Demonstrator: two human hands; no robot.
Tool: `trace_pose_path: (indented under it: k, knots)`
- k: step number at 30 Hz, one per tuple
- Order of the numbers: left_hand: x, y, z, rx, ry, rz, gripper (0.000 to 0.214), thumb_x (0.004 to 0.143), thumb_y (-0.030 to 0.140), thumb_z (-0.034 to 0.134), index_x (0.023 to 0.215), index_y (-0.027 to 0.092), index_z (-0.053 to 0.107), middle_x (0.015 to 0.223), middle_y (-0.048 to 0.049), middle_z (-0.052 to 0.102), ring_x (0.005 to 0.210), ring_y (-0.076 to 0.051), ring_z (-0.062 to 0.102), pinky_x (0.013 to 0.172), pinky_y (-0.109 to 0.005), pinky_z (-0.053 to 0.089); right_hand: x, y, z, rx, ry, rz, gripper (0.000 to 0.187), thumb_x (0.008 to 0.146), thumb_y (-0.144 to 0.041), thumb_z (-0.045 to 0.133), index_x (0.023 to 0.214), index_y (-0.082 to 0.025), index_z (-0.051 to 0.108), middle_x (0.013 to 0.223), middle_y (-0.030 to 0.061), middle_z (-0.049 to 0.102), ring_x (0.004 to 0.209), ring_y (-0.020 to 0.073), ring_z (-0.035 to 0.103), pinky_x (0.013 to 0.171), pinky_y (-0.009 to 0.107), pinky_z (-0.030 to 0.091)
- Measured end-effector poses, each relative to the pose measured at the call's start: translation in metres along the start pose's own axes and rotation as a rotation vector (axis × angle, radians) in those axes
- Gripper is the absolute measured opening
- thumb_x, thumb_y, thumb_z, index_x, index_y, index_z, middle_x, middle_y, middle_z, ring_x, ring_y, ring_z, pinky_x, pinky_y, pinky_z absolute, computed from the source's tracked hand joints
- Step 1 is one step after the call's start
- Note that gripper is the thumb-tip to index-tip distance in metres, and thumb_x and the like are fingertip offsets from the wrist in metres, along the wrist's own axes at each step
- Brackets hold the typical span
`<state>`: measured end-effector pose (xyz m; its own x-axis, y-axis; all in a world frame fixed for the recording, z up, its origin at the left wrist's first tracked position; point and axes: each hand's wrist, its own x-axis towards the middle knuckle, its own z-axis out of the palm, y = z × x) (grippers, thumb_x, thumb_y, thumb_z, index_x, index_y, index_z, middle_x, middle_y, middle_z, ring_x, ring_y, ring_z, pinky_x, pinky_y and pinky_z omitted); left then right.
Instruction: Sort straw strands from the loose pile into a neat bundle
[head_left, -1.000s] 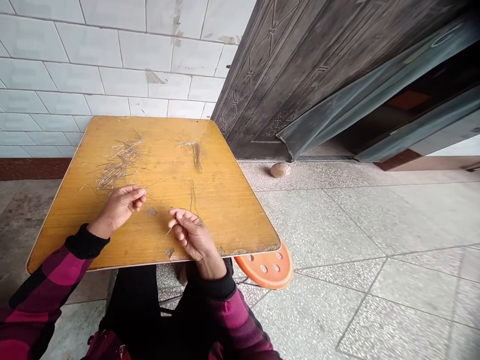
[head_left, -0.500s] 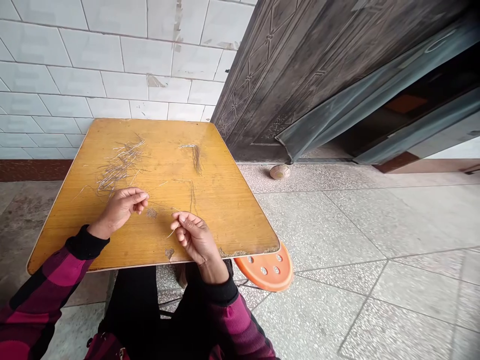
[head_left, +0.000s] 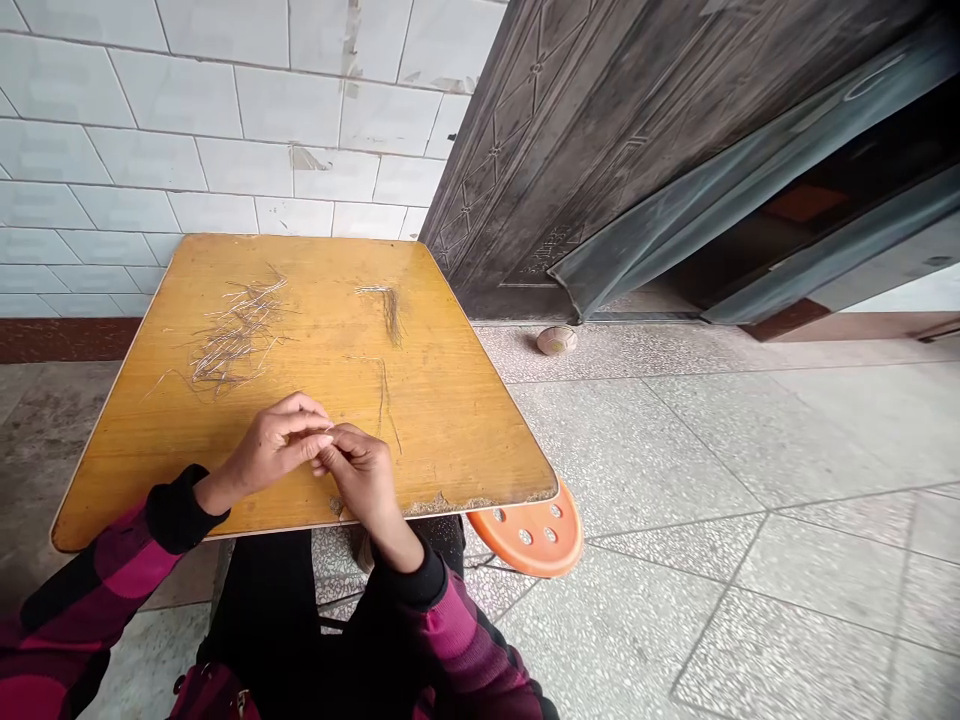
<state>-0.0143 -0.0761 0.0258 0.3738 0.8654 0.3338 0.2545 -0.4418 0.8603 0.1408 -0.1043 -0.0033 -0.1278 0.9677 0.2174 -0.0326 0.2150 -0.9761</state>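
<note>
My left hand (head_left: 289,437) and my right hand (head_left: 364,470) meet above the near part of the yellow wooden table (head_left: 465,440). Both have their fingertips pinched together on a thin wire, of which only a tiny bit shows between them. On the table's left side lies a loose, tangled pile of thin wires (head_left: 240,335), some pale and some dark. Farther back on the right rests a small bent bundle of wires (head_left: 390,315). Just beyond my right hand, a few bent wires (head_left: 384,385) lie on the wood.
An orange stool (head_left: 529,535) with holes in its seat stands partly under the table's near right corner. White wall tiles (head_left: 217,165) rise behind the table. To the right are a dark carved door (head_left: 525,190), a grey-green curtain (head_left: 652,235) and a worn ball (head_left: 556,341) on the floor.
My hands were apart with a wire stretched between them. Now they have come together, the left moving right and nearer to me, and the fingertips touch.
</note>
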Motion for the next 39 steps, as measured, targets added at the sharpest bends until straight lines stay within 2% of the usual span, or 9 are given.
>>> trace_pose_path:
  k: [6,9,14,18,23,27,30,33,39]
  knots:
    - [0.003,-0.003,-0.002,-0.083,0.058,-0.066,0.020,0.083,0.029,0.060,0.067,0.019,0.068,0.074,-0.0042,0.061,0.073,-0.016,0.057,0.069,-0.029,0.046,0.000,0.003,0.008,-0.001,-0.042,0.036,0.017,0.087,-0.034,0.061,0.087,-0.020,0.072,0.077,0.0016,0.066,0.050,0.0089,0.062,0.050,0.022,0.051]
    - [0.003,-0.002,-0.002,-0.087,0.049,-0.082,0.020,0.083,0.029,0.059,0.068,0.018,0.064,0.074,-0.0037,0.059,0.071,-0.016,0.056,0.066,-0.028,0.045,0.000,0.003,0.008,-0.004,-0.042,0.052,0.019,0.088,-0.032,0.059,0.083,-0.019,0.071,0.072,0.0007,0.066,0.048,0.0087,0.060,0.050,0.022,0.050]
    - [0.000,-0.007,0.000,-0.105,0.040,-0.016,0.011,0.082,0.026,0.062,0.078,0.018,0.069,0.086,-0.0058,0.061,0.081,-0.016,0.057,0.070,-0.028,0.046,0.003,-0.001,0.003,-0.202,-0.010,-0.032,0.020,0.088,-0.033,0.060,0.077,-0.020,0.072,0.061,0.0002,0.065,0.058,0.0129,0.062,0.059,0.024,0.049]
    - [0.001,-0.007,0.000,-0.086,0.072,-0.024,0.011,0.080,0.023,0.063,0.074,0.017,0.071,0.081,-0.0050,0.061,0.078,-0.015,0.057,0.069,-0.027,0.045,0.004,0.000,0.002,-0.215,0.015,-0.053,0.017,0.086,-0.030,0.063,0.076,-0.019,0.072,0.058,-0.0006,0.064,0.057,0.0126,0.061,0.057,0.022,0.048]
    - [0.005,-0.006,-0.003,-0.341,0.167,-0.262,0.016,0.075,0.025,0.065,0.063,0.015,0.064,0.066,0.0006,0.053,0.053,-0.007,0.043,0.049,-0.022,0.033,-0.007,0.000,0.000,-0.251,-0.012,-0.141,0.015,0.088,-0.028,0.061,0.093,-0.019,0.072,0.075,0.0031,0.069,0.062,0.0127,0.064,0.059,0.023,0.050]
    - [0.011,-0.011,-0.011,-0.564,0.169,-0.479,0.017,0.066,0.027,0.071,0.065,0.013,0.063,0.056,0.0025,0.050,0.046,-0.005,0.038,0.043,-0.019,0.025,-0.023,-0.003,-0.016,-0.316,0.040,-0.203,0.013,0.089,-0.022,0.060,0.093,-0.019,0.071,0.080,0.0045,0.070,0.069,0.0144,0.066,0.062,0.026,0.052]
    - [0.014,-0.015,-0.017,-0.646,0.139,-0.540,0.018,0.064,0.027,0.073,0.064,0.012,0.062,0.060,-0.0006,0.058,0.046,-0.004,0.040,0.042,-0.018,0.026,-0.029,-0.001,-0.034,-0.354,0.159,-0.244,0.012,0.089,-0.019,0.060,0.093,-0.020,0.071,0.081,0.0045,0.070,0.072,0.0151,0.066,0.063,0.027,0.053]
    - [0.016,-0.019,-0.021,-0.690,0.106,-0.578,0.020,0.062,0.025,0.073,0.059,0.012,0.059,0.055,0.0004,0.056,0.043,-0.003,0.039,0.040,-0.017,0.024,-0.031,0.004,-0.049,-0.371,0.261,-0.272,0.012,0.088,-0.017,0.060,0.093,-0.021,0.070,0.085,0.0046,0.069,0.076,0.0153,0.066,0.062,0.027,0.052]
    - [0.019,-0.029,-0.021,-0.665,-0.008,-0.626,0.023,0.059,0.026,0.074,0.056,0.012,0.056,0.052,0.0005,0.052,0.041,-0.003,0.035,0.037,-0.017,0.018,-0.036,0.022,-0.048,-0.400,0.269,-0.311,0.015,0.088,-0.015,0.059,0.097,-0.021,0.068,0.087,0.0044,0.067,0.080,0.0157,0.065,0.067,0.029,0.054]
